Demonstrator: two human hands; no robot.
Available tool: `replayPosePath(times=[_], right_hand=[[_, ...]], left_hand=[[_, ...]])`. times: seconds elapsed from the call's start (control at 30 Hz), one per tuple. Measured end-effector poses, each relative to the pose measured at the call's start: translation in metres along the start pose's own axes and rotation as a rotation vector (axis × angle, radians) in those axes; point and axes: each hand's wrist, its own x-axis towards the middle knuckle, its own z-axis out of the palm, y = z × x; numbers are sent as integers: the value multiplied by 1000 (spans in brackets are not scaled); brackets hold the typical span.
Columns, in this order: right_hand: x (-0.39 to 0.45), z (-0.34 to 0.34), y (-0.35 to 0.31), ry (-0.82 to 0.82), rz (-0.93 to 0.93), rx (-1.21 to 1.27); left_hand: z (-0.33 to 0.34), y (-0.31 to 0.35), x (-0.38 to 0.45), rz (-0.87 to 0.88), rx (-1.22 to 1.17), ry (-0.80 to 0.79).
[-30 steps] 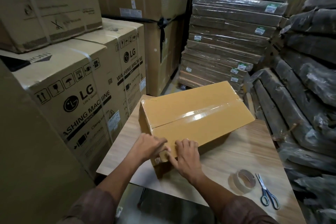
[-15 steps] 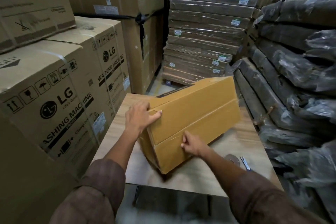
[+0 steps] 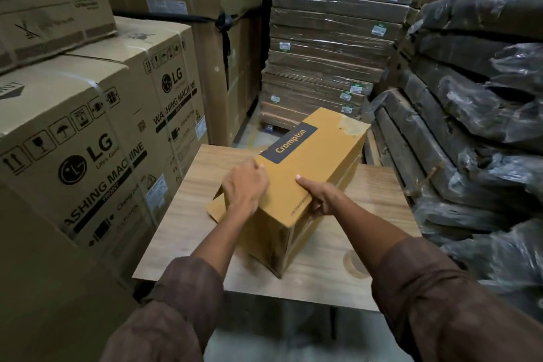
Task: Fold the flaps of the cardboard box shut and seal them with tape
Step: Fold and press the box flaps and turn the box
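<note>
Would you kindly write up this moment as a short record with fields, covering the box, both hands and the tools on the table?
box: yellow Crompton cardboard box, tilted on the wooden table, printed side up
flap: one flap sticks out at the box's left end, unfolded
left hand: left hand lies on the box's top near its left edge, fingers fairly straight
right hand: right hand grips the box's right edge, thumb on top
tape roll: tape roll on the table by the right forearm
scissors: not in view
surroundings: LG washing machine cartons on the left
</note>
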Motion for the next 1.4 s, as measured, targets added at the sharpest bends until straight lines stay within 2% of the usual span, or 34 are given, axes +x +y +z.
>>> replayPosePath(times=[0.03,0.1,0.17,0.23,0.3,0.43,0.6,0.67,0.77,0.83,0.87,0.97,1.1,1.2,1.27,1.33,1.4], right_hand=[[2,-5,6,-46,-10,-5],[-1,-11,12,-70,-53,-3],[-2,-12,12,-65,-76,0],[-4,-8,10,-95,-78,41],[-3,-2,8,-120,-58,121],[-17,-2,4,-182,-34,241],[0,-12,13,-187,-41,398],[7,-8,24,-186,-14,395],[18,3,38,-21,1,150],[22,10,42,80,51,-24],[22,13,42,78,64,-49],[13,18,29,66,13,-20],[12,9,24,65,21,130],[22,9,29,78,10,57],[22,17,29,103,-35,-62],[12,29,26,67,-30,-195],[9,39,27,35,-16,-301]], left_hand=[[1,-11,8,-66,31,7],[9,-44,26,-176,80,-76],[17,-73,36,-295,-133,-254],[21,-90,34,-341,-381,-349],[18,-96,32,-297,-378,-344],[-3,-85,36,-201,-53,-371],[-38,-34,43,-109,200,-621],[-46,-13,47,-59,253,-648],[-41,15,50,15,170,-614],[-28,29,44,33,139,-667],[-16,32,39,28,116,-712],[21,25,21,-25,27,-845],[44,10,6,-40,-11,-909],[43,12,7,-35,-54,-948],[42,18,12,42,-108,-844],[42,21,19,159,-111,-531],[41,13,28,194,-73,-246]])
